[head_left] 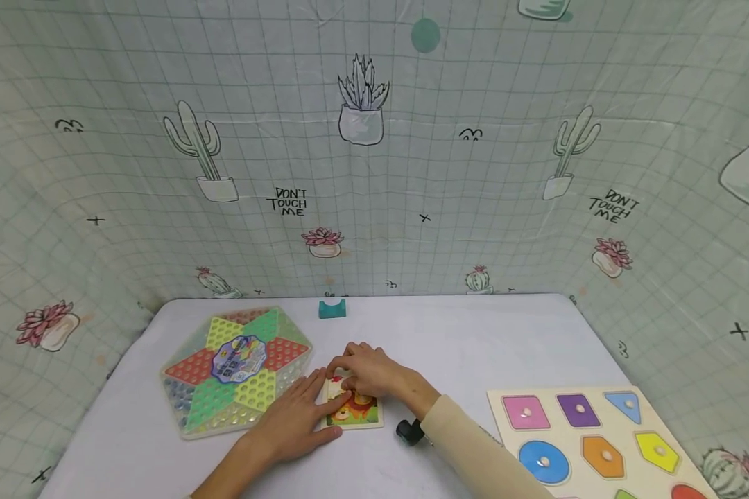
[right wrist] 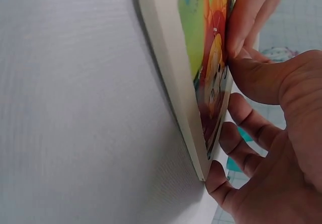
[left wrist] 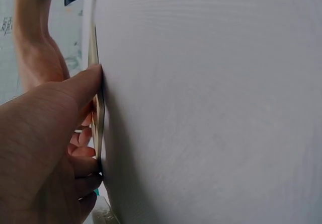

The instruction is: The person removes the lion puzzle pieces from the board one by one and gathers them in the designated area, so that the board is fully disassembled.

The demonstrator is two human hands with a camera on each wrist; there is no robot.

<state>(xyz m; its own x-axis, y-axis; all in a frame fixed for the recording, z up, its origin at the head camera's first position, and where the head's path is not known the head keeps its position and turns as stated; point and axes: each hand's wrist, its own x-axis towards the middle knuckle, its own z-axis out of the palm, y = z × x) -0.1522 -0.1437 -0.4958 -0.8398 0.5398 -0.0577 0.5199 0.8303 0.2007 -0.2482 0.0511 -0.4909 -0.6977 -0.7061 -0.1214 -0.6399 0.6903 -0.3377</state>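
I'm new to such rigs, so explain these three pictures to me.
No machine: a person uses bare hands. The widest picture comes from a head camera; the others come from cameras on the left and right wrists. On the table are a star board at left, a teal block farther back and a shape board at right. In the middle, the left hand rests on a puzzle, and the right hand curls its fingers at the puzzle's far edge. Whether they pinch anything is hidden.

Muted, diffuse light — soft shadows, wrist views slightly blurry
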